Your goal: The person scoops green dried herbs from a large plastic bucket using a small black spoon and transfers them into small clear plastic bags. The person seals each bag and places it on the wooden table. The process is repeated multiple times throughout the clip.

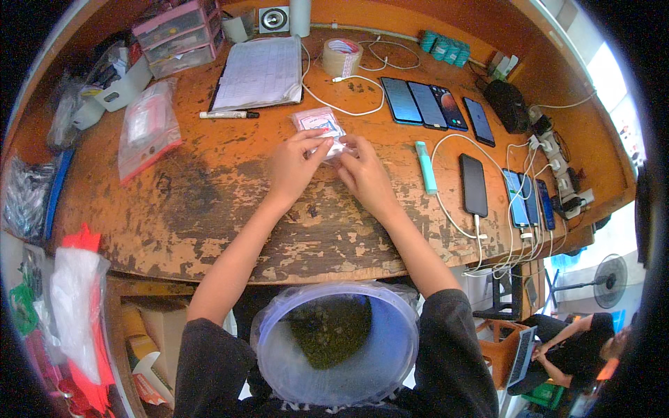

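Worn orange paint covers the wooden workbench [209, 209], flaked bare along its near edge. At its middle both hands meet: the left hand [296, 167] and the right hand [362, 171] are close together, fingertips pinching a small clear plastic packet [333, 148] just above the bench. Touching that packet on its far side lies a second small packet [317, 120] with pink and red print, flat on the wood.

As a judgement, the handling looks to be in its middle: the packet is gripped at its edge by both hands, but whether it is open or sealed cannot be told, since the fingers hide it. The second packet lies untouched.

To the right, a teal tube [425, 166] lies near the right hand, with rows of dark phones [432, 104] on white charging cables [446, 202] beyond. On the far side sit a clipboard of papers [261, 73], a marker [228, 114] and a roll of tape [341, 57]. A larger bag [148, 129] lies at the left.
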`<state>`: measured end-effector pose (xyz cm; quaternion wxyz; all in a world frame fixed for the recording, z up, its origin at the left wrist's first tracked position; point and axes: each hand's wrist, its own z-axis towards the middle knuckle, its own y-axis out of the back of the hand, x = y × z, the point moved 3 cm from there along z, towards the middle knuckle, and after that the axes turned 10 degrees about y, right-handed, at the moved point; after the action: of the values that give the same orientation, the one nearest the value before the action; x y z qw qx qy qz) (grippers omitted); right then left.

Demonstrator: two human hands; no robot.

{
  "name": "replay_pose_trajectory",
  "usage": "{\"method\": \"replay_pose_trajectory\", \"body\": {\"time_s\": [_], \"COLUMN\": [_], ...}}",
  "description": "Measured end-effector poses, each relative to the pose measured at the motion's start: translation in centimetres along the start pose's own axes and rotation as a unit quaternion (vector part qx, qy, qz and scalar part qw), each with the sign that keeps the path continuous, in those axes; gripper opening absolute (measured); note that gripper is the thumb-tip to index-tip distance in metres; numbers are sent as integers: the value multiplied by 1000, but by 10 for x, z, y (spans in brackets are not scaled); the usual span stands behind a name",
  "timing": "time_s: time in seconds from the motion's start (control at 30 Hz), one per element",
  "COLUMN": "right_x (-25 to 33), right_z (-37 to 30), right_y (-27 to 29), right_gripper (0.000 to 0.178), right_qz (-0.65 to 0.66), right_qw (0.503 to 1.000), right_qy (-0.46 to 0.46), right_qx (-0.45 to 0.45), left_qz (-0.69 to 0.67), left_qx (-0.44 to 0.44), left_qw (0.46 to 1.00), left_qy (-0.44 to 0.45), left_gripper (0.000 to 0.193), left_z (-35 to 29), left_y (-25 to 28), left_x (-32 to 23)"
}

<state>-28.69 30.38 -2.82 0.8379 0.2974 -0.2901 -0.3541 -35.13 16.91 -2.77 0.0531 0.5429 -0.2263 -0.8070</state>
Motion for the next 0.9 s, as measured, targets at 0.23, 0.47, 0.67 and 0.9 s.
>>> {"method": "replay_pose_trajectory", "body": {"time_s": [0.23,0.47,0.67,0.9], "right_x": [-7,-13,-14,-18], "right_z": [-2,1,1,0], "right_y": [-6,-8,-6,-3], "right_gripper": [27,22,16,20], "right_qz": [-89,-122,-107,-79], "right_qw": [996,991,994,996], "right_qy": [13,-27,-16,-8], "right_qx": [22,54,33,36], "left_qz": [22,-39,-34,51], "left_qx": [6,57,72,159], "left_qw": [998,998,994,985], "left_qy": [-55,-12,-81,-42], "left_gripper": [19,32,50,64], "left_z": [-10,3,9,6], "left_y": [-8,-11,-7,-4], "left_x": [-11,11,27,12]}}
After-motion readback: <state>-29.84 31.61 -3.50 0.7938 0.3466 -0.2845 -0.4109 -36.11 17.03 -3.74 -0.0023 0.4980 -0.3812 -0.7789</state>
